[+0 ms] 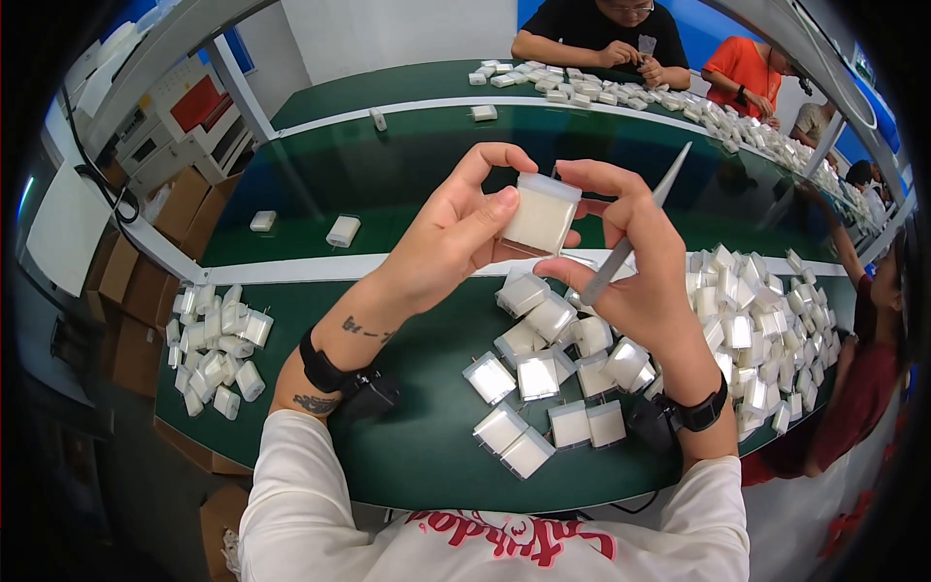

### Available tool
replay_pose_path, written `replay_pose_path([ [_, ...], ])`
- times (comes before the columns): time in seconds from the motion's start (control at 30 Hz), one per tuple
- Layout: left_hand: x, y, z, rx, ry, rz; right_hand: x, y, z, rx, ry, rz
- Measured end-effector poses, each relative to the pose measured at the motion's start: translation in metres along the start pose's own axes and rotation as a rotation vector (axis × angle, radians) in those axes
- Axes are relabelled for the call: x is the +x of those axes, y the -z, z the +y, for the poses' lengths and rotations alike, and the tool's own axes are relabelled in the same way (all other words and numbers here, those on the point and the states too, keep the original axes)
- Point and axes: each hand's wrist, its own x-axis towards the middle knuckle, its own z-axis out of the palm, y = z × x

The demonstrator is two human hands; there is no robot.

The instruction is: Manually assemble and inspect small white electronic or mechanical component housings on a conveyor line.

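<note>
workshop, assembly-line sort: your green bench (412, 446) lies below your fingers (475, 224), white blocks (742, 335) heaped to their right; past them, co-workers (601, 34) busy along another green tabletop (388, 85) with more such blocks; left of your fingers, cardboard boxes (136, 354) near the bench.

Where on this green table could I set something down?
Bare tabletop shows between your left wristband and the middle cluster of blocks. Beyond the near white rail there's room between two nearer loose blocks and two farther ones. The left pile and right pile are crowded.
</note>
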Motion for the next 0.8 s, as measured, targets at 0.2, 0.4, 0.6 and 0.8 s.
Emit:
replay_pose_path([
  [0.2, -0.005, 0.006, 0.012, 0.469, -0.340, -0.049, 0.001, 0.000, -0.004, 0.066, 0.069, 0.097],
  [0.4, -0.009, 0.013, 0.023, 0.881, -0.495, -0.006, 0.000, 0.012, -0.004, 0.058, 0.149, 0.014],
  [0.6, -0.009, 0.011, 0.013, 0.421, -0.066, 0.076, 0.000, 0.005, -0.004, 0.157, -0.051, 0.003],
  [0.8, -0.005, 0.008, 0.012, 0.109, 0.254, 0.134, -0.002, -0.003, 0.000, 0.204, -0.009, -0.030],
])
